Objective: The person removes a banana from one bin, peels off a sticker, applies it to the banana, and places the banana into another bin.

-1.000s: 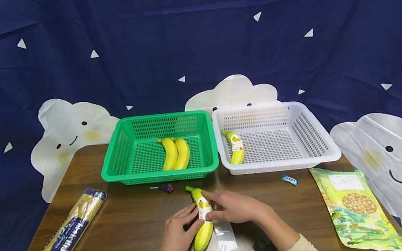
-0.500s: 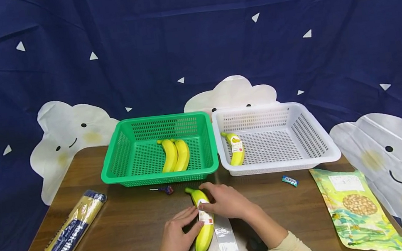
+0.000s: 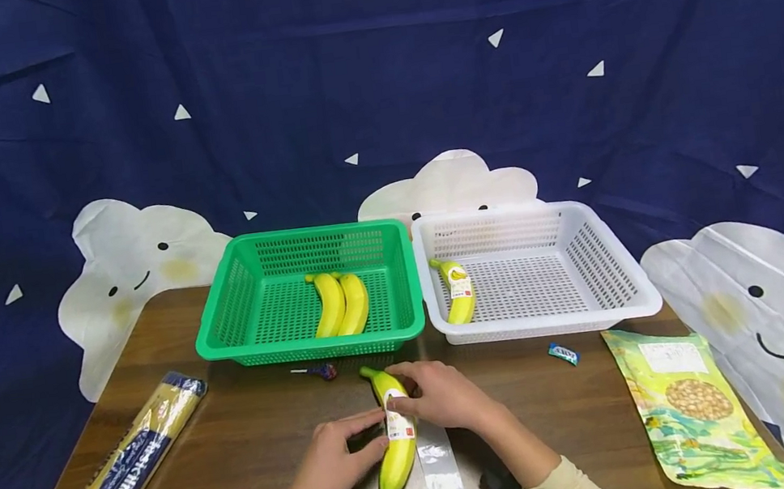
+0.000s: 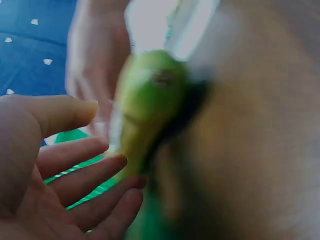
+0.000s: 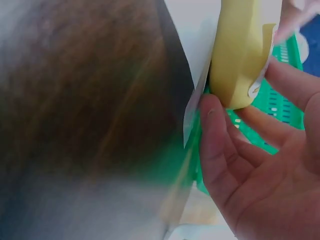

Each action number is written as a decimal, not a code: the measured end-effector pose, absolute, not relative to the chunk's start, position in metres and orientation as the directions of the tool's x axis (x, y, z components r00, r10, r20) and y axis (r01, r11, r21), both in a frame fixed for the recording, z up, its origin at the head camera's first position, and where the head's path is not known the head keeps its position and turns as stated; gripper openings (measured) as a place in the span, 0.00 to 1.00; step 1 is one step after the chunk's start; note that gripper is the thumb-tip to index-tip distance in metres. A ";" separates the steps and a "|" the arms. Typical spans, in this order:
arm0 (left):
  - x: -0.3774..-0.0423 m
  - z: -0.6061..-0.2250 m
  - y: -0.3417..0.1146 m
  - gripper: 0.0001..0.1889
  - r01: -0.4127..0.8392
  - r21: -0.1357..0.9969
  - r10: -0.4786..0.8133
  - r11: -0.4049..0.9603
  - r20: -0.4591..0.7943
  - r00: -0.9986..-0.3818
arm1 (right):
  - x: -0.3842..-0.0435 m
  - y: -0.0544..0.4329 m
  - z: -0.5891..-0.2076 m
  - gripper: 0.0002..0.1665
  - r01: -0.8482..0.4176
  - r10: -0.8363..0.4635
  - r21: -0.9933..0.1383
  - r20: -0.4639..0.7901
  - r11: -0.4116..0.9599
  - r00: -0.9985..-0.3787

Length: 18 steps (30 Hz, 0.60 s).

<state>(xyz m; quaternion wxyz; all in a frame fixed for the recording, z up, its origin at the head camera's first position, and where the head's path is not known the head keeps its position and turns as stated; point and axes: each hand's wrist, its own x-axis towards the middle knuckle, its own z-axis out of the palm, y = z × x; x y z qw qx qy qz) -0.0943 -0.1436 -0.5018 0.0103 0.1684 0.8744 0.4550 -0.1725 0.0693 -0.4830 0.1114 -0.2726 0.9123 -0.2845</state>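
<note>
A yellow banana with a green stem (image 3: 398,476) lies on the table, stem pointing away. Around its middle sits a white label (image 3: 400,426) with print on it. My right hand (image 3: 443,393) holds the banana from the right, thumb on the label and fingers along the other side. Beside it on the left is my left hand (image 3: 336,462), fingers loosely extended and thumb apart. In the left wrist view, the fingers (image 4: 90,177) are spread close to the banana (image 4: 150,95). A shiny clear strip (image 3: 442,471) with a printed banana lies beside the fruit, partly hidden under my right hand.
At the back stand a green basket (image 3: 302,345) with two bananas (image 3: 340,304) and a white basket (image 3: 548,323) with one labelled banana (image 3: 460,293). Around the table lie spaghetti (image 3: 116,482), a lollipop (image 3: 323,372), a small wrapped sweet (image 3: 564,353) and a green-yellow bag (image 3: 698,403).
My right hand has shifted up along the banana, its thumb moving higher on the label. My left hand has drawn back slightly to the left, away from the banana.
</note>
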 end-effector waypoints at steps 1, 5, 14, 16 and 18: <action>-0.095 -0.496 -0.145 0.20 0.283 0.805 0.319 0.521 0.124 -0.940 | -0.172 0.070 -0.483 0.33 -0.433 -0.559 -0.582 -0.046 0.688 -0.828; -0.105 -0.474 -0.148 0.16 0.328 0.825 0.345 0.459 0.175 -0.922 | -0.171 0.070 -0.484 0.32 -0.434 -0.555 -0.584 -0.034 0.686 -0.831; -0.140 -0.434 -0.144 0.10 0.616 0.685 0.390 0.388 0.484 -0.783 | -0.170 0.069 -0.484 0.32 -0.444 -0.561 -0.578 -0.029 0.685 -0.828; -0.152 -0.427 -0.141 0.10 0.655 0.638 0.401 0.404 0.520 -0.754 | -0.169 0.069 -0.483 0.32 -0.442 -0.560 -0.582 -0.027 0.682 -0.828; -0.165 -0.421 -0.139 0.10 0.682 0.589 0.420 0.433 0.538 -0.731 | -0.168 0.069 -0.484 0.32 -0.441 -0.557 -0.581 -0.025 0.684 -0.830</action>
